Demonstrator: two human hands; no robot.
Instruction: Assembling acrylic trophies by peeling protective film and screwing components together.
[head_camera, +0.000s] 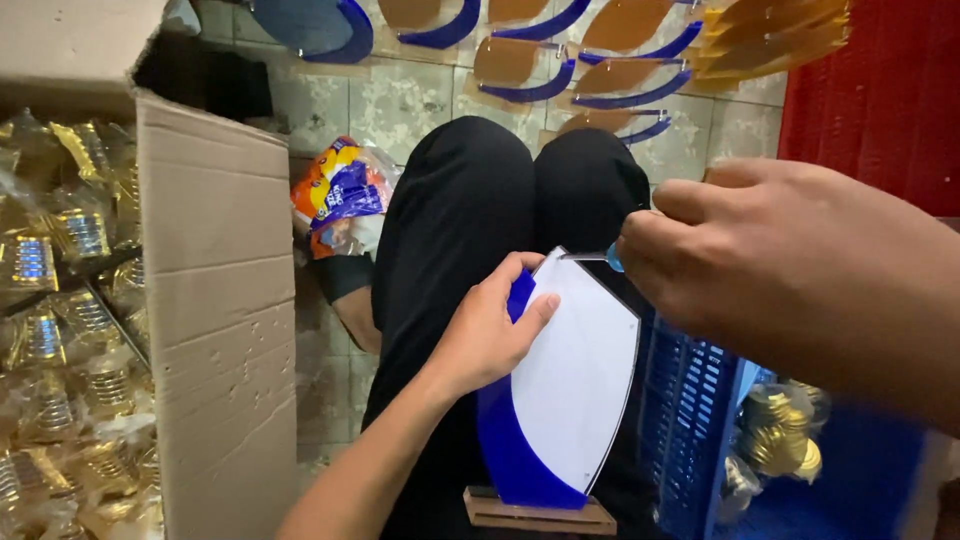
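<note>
Left hand grips my blue-and-white shield-shaped acrylic plaque at frame centre, upright on its wooden base; right hand pinches film at its top corner. Hard tug could topple it.

On the left a big cardboard box stands open, and it's packed with gold ornaments in clear plastic wrap. Just beside its far corner, a crumpled orange, blue and white plastic bag lies on the tiled floor. Up at the top, blue-and-amber curved plaques are spread flat across the tiles, overlapping here and there. Top right, a red crate closes off the corner. Lower right, a blue plastic basket holds more gold pieces, wrapped too.
</note>
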